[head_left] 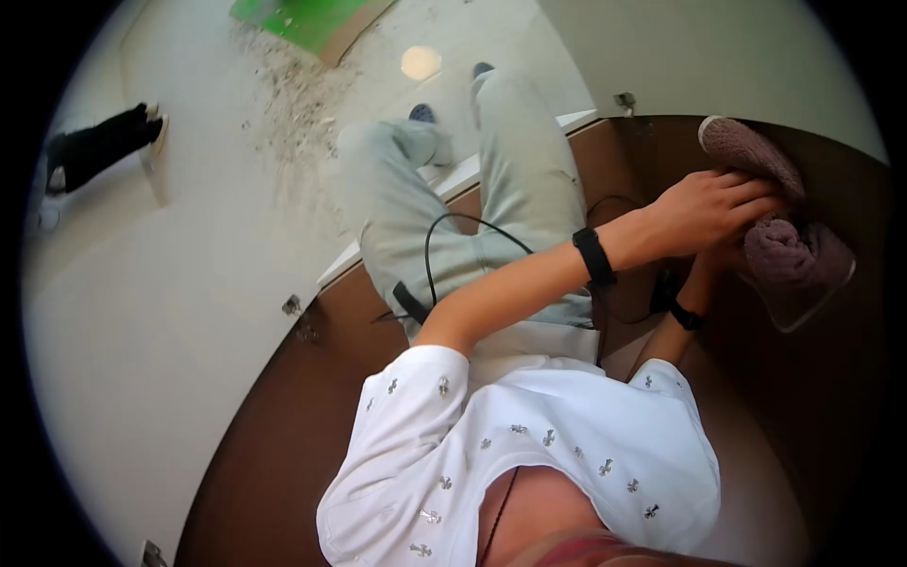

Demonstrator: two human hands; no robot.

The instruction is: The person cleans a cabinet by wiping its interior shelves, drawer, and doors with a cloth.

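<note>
At the right, a purple cloth (pixel 798 255) with a pale edge is folded and bunched up, one flap of it sticking out above the fingers. My left hand (pixel 727 206) reaches across from the left and has its fingers closed over the cloth. Just below it, my right hand (pixel 720 257) is against the bunched part, mostly hidden behind the left hand and the cloth. Black bands are on both wrists.
Brown panels (pixel 274 416) of a cabinet surround my body, with metal hinges (pixel 293 304) on its edges. A black cable (pixel 430 250) loops over my legs. Debris (pixel 283 132) and a green sheet (pixel 302 21) lie on the floor. Another person's dark-clothed legs (pixel 99 151) are at the left.
</note>
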